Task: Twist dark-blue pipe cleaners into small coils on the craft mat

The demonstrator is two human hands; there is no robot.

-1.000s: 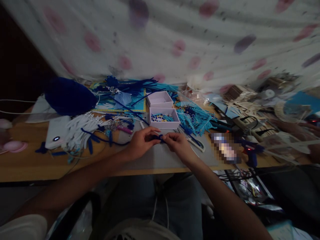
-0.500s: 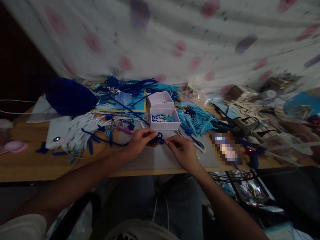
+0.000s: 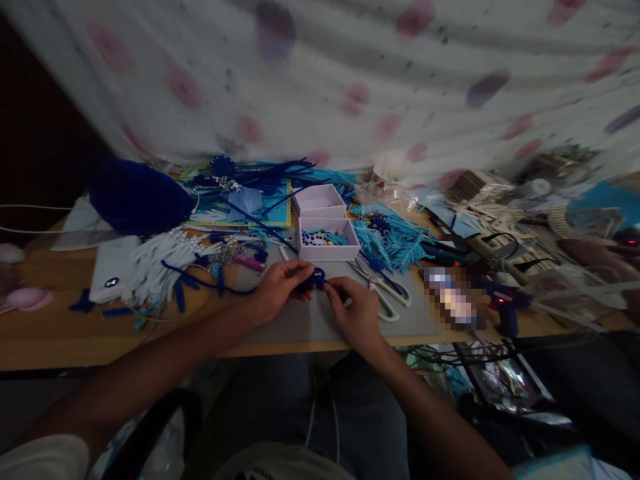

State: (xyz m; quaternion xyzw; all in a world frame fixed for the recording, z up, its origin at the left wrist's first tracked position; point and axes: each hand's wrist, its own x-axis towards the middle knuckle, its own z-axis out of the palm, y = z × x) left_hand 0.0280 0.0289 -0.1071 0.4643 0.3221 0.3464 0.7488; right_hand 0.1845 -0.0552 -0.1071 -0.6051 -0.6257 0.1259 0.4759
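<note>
My left hand [image 3: 283, 285] pinches a dark blue pipe cleaner [image 3: 315, 278] bent into small loops, and its long tail runs left across the table. At the loops' right edge, my right hand [image 3: 354, 310] has thumb and forefinger closed on the same pipe cleaner. Scissors with white handles [image 3: 385, 293] lie just right of my right hand. Beyond the hands stands a white box [image 3: 330, 252] holding beads and light blue pieces. A grey mat [image 3: 285, 327] lies under the hands.
White pipe-cleaner pieces [image 3: 160, 260] and a white device [image 3: 113, 270] lie left, before a dark blue furry cushion-like thing [image 3: 137, 197]. Light blue pieces [image 3: 395, 240] are heaped right of the box. A blue glue gun [image 3: 505, 307] and wooden sticks [image 3: 500, 217] lie farther right.
My right hand has shifted slightly left and down, uncovering more of the scissors. The looped pipe cleaner has turned a little and stays between both hands.
</note>
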